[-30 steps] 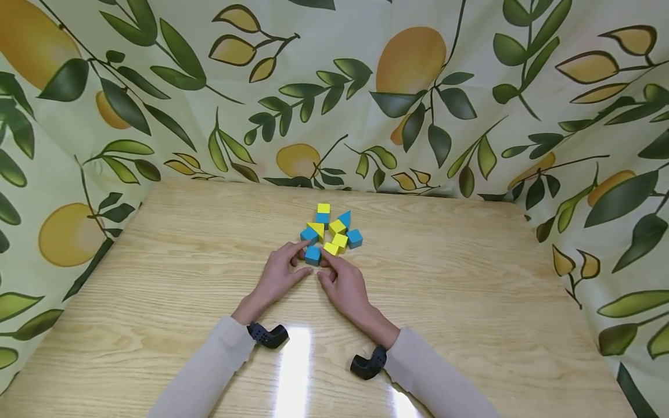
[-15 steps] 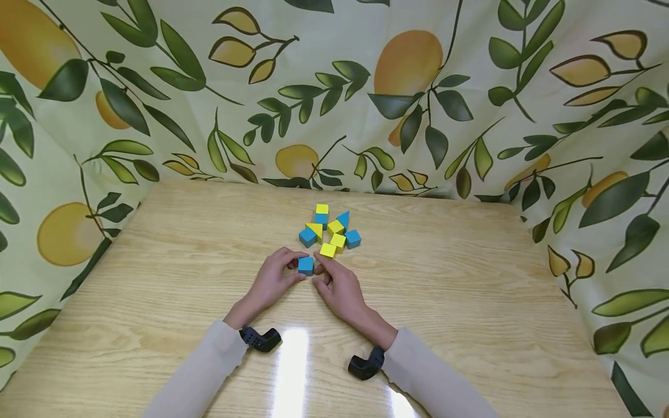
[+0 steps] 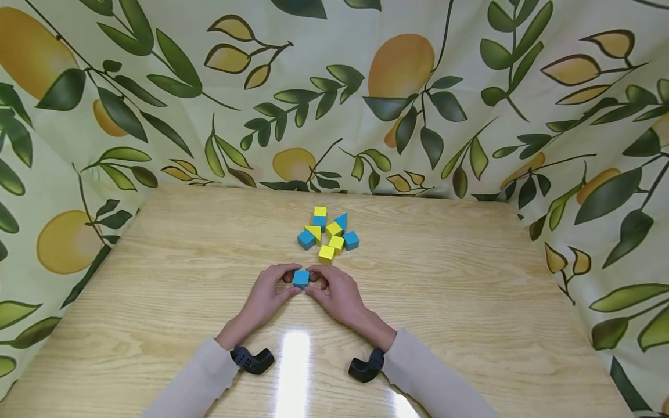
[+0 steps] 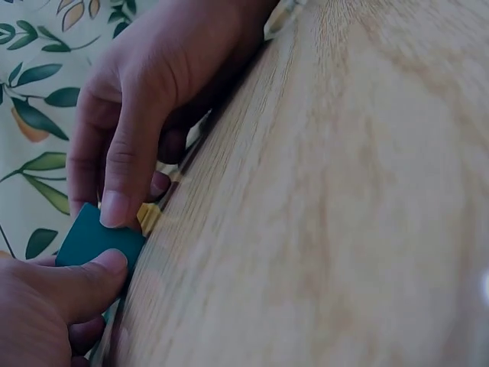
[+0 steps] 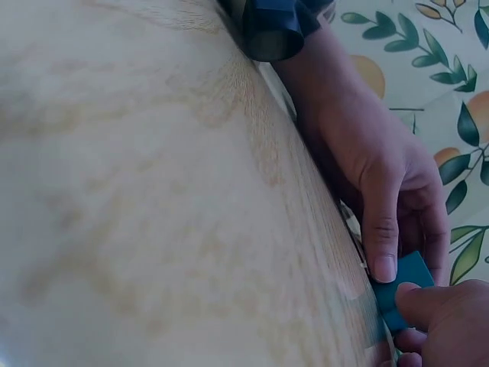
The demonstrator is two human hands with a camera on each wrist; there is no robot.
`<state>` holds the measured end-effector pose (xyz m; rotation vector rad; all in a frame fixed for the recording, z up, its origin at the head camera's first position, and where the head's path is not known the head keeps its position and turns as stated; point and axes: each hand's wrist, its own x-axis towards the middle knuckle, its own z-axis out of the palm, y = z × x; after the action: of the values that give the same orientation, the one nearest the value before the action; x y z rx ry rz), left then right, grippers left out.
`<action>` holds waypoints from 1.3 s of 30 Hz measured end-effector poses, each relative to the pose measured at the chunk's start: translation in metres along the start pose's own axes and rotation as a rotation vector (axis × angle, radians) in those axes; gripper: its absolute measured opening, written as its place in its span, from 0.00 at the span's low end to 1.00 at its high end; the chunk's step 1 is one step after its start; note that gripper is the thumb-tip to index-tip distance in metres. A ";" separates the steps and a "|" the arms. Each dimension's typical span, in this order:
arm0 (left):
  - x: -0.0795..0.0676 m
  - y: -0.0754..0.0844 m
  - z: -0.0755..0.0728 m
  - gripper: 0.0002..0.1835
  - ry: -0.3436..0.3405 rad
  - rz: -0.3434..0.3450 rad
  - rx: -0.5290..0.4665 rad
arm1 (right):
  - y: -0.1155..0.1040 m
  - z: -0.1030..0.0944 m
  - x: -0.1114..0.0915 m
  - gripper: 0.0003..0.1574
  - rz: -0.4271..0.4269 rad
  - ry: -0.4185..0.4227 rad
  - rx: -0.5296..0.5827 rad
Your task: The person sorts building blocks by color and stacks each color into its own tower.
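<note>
A blue cube sits between my two hands near the middle of the wooden table. My left hand pinches it from the left, thumb at the near side and fingers at the far side. From the right, my right hand holds the same cube in a like grip. The left wrist view shows both thumbs against the near face of the cube. Just beyond the hands stands a yellow cube, the nearest block of a loose group.
Behind the hands, the group includes a yellow triangular block, a blue triangular block, blue cubes at left and right, and several yellow cubes. A leaf-patterned cloth rises along the table's far edge.
Both hands have drawn the blue cube toward the person and slightly left, away from the group. The right fingers have closed in on it. The other blocks stay in place.
</note>
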<state>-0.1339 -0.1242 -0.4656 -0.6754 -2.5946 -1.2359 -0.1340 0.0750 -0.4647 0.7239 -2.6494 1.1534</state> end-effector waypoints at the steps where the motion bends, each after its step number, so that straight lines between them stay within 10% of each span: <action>1: 0.000 -0.001 0.001 0.25 0.001 0.002 0.000 | 0.000 0.000 0.000 0.24 0.003 0.000 -0.002; 23: 0.006 -0.005 -0.002 0.25 -0.017 0.028 0.028 | 0.002 0.004 0.005 0.22 0.008 0.009 0.016; 35: 0.002 -0.009 -0.009 0.23 -0.029 -0.092 -0.040 | 0.003 0.003 0.004 0.22 0.021 -0.027 0.028; 39: 0.002 -0.008 -0.009 0.23 -0.046 -0.091 -0.047 | 0.006 0.000 0.003 0.16 -0.039 0.078 0.115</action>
<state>-0.1395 -0.1353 -0.4651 -0.6075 -2.6691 -1.3263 -0.1398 0.0769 -0.4674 0.7300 -2.5113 1.3043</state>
